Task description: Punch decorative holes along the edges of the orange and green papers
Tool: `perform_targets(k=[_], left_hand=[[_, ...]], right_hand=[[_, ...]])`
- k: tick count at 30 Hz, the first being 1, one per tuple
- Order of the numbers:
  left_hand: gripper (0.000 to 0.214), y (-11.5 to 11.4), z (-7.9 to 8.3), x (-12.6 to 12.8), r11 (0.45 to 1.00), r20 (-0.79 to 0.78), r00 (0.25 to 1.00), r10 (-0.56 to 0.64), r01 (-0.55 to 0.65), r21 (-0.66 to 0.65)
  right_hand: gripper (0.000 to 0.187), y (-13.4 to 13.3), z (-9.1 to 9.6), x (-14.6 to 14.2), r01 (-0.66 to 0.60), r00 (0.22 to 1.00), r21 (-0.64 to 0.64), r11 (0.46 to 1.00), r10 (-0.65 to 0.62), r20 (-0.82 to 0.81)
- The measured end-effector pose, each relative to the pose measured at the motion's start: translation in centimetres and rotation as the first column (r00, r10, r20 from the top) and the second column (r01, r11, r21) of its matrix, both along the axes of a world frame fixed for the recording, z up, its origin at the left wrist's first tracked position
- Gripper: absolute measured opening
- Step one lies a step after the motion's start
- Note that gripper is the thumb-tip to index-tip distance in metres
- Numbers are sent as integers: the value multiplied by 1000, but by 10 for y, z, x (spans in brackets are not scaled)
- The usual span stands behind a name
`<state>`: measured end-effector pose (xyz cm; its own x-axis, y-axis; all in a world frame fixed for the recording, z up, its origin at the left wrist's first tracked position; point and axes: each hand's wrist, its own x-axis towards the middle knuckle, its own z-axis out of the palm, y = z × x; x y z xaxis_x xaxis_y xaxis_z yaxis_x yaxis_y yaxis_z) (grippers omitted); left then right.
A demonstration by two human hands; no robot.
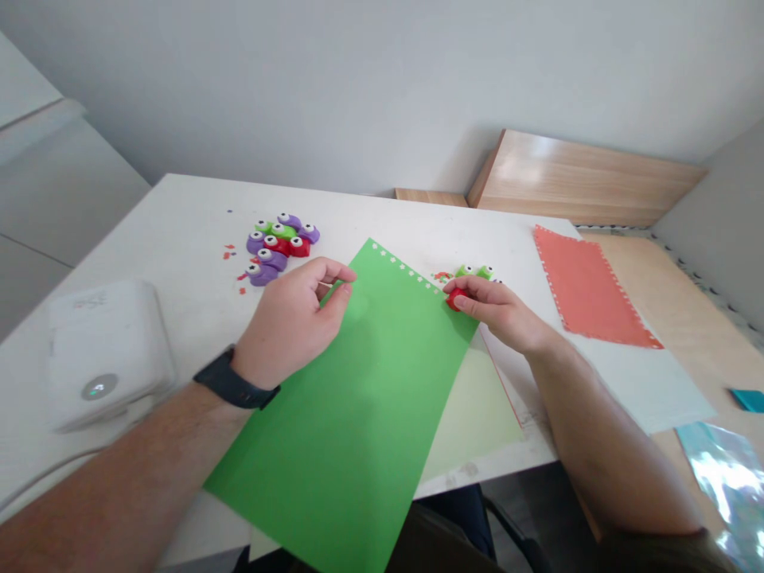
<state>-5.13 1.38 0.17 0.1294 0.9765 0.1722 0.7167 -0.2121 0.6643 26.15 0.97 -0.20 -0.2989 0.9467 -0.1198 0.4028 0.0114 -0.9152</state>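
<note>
A sheet of green paper (358,382) lies slantwise before me, with a row of star-shaped holes along its far edge. At the right end of that row, my right hand (493,306) grips a small red craft punch (456,299) between thumb and fingers, at the paper's edge. My left hand (304,306) is over the sheet's left edge, fingers bent, with a small gap between thumb and index fingertip; nothing shows in it. Green punches (474,272) stand just behind my right hand, partly hidden by it.
Purple, green and red punches (280,243) cluster at the left, near scattered paper bits (229,251). A white device (111,350) with a cable stands on the white table (196,207). An orange-red sheet (588,282) with punched edges lies right. Pale green paper (471,414) lies under the green sheet.
</note>
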Motion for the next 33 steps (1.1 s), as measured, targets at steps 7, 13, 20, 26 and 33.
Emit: perform_targets(k=[7,13,20,26,33], left_hand=[[25,0,-2,2,999,-92,996,-18,23,49],[27,1,-2,2,998,-102,994,-25,30,47],[24,0,-2,2,996,-110,993,-49,56,69],[23,0,-2,3,994,-121,991,-61,72,81],[24,0,-1,3,994,-145,987,-70,81,74]], right_hand=[[29,0,-1,-1,-2,1000,-21,1000,3,3],[27,1,-1,0,23,1000,-9,1000,-23,-9],[26,2,1,-2,40,999,-31,999,-40,-5],[24,2,1,-2,60,998,-46,997,-61,-29],[24,1,3,-3,63,998,-53,997,-64,-28]])
